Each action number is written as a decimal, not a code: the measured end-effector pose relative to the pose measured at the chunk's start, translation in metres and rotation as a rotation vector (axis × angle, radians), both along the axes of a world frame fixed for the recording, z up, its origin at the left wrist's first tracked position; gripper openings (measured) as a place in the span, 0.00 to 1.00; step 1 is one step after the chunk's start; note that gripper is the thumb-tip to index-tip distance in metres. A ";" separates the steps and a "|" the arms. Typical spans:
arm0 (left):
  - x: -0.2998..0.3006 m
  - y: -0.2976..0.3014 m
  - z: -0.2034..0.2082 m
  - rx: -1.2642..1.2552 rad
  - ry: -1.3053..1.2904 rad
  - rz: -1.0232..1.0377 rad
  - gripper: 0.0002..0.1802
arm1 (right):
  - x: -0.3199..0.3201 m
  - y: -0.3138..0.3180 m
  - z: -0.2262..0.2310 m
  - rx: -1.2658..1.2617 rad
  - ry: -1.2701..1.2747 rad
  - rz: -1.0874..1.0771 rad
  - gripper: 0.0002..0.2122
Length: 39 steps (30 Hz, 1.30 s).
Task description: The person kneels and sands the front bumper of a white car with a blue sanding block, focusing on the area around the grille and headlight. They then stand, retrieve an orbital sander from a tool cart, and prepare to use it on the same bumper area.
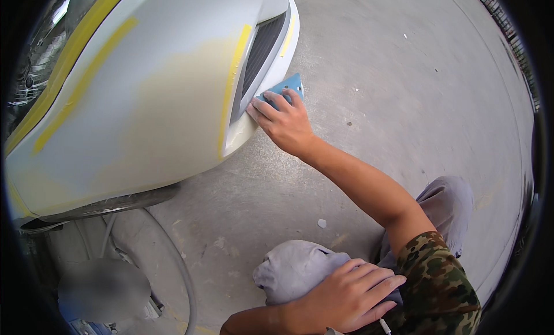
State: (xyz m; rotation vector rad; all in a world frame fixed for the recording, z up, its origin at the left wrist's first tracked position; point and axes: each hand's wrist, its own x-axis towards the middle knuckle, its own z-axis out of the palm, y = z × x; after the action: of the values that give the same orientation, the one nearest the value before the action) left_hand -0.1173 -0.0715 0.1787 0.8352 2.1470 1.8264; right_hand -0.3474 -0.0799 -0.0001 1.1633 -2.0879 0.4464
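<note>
Right hand: fingers over blue sheet, holed, at edge of white bumper, beside dark grille. Yellow tape: several strips. Left hand: fingers extended, near grey-clad knee. Grey hose: curved. Round shape: blurred, kind uncertain.

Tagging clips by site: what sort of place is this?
Probably a car body shop: a bumper in patchy paint, yellow masking tape on it, and what looks like blue sandpaper in the right hand.
</note>
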 end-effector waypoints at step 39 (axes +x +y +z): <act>-0.133 -0.119 -0.166 -1.441 0.366 0.584 0.43 | -0.037 0.104 -0.017 -1.119 -1.570 -0.192 0.16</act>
State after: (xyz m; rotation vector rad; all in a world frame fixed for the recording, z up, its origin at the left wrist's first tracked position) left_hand -0.2502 -0.1904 0.0129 0.1385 3.1900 -0.1864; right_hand -0.3848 0.0238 -0.0167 -0.3123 -2.1792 2.5501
